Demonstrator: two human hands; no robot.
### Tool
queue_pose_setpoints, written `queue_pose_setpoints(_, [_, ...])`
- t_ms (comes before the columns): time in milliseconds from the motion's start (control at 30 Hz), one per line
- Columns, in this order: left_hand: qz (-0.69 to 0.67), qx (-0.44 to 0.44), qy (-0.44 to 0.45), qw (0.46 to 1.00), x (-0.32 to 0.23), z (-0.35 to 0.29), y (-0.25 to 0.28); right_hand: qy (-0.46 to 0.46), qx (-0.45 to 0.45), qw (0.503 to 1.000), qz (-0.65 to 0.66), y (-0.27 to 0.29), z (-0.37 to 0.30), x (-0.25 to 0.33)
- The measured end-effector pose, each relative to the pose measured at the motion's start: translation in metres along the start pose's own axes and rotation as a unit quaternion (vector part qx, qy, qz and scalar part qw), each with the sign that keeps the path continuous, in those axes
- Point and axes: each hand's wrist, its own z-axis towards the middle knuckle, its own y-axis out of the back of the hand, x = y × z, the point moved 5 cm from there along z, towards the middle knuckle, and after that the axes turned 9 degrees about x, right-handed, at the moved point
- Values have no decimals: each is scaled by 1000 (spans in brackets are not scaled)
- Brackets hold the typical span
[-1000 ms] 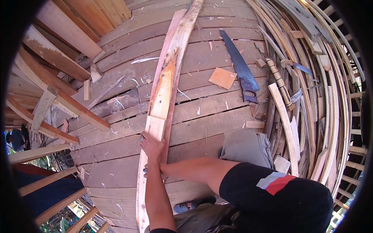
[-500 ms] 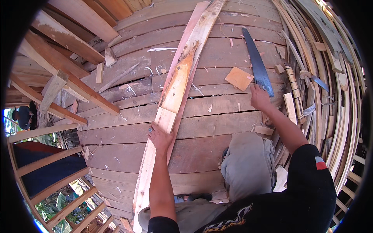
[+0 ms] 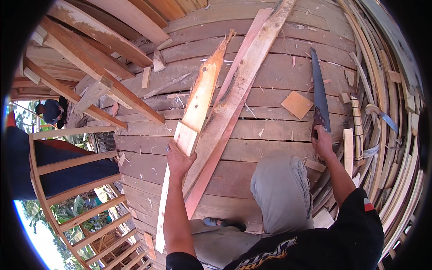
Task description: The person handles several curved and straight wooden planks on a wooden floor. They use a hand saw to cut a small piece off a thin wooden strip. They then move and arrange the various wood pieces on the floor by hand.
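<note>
My left hand [image 3: 179, 157] is closed around the edges of a pale plank [image 3: 198, 105], whose far end is splintered and orange-brown. A step crosses the plank's face just beyond my fingers. It lies slantwise, left of a knotty rough-edged board [image 3: 252, 67] and a reddish board [image 3: 219, 166] on the floor. On the right, my right hand [image 3: 322, 140] has its fingers closed at the dark handle of a handsaw [image 3: 320, 87]. The saw's long dark blade points away from me. My palm hides part of the handle's near end.
A square wood offcut [image 3: 297, 105] lies left of the saw. Beside the long timber stack [image 3: 396, 180] on the right rest a sheathed blade [image 3: 357, 128] and a knife [image 3: 387, 119]. Beams [image 3: 103, 72] lean at left above a slatted railing [image 3: 76, 166]. A person [image 3: 50, 112] is beyond.
The pale plank has come away leftward from the boards beneath, uncovering the knotty one. My right hand has drawn nearer to me, with the saw turned slightly. The view has shifted.
</note>
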Motion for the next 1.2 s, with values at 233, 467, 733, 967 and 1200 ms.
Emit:
queue_pose_setpoints(233, [-46, -36, -5, 998, 31, -27, 104, -139, -209, 927, 279, 94, 23, 31])
queue_pose_setpoints(467, [-44, -113, 9, 993, 32, -77, 181, 65, -223, 899, 371, 218, -29, 143])
queue_pose_setpoints(733, [-32, -115, -14, 993, 11, -71, 130, 287, -129, 888, 336, 228, -119, 296])
queue_pose_setpoints(967, [-43, -89, -4, 995, 13, -61, 106, 243, 100, 916, 303, 191, -108, 334])
queue_pose_setpoints(1200, [-49, -44, -8, 998, 6, -53, 110, 271, 164, 901, 296, 180, -109, 340])
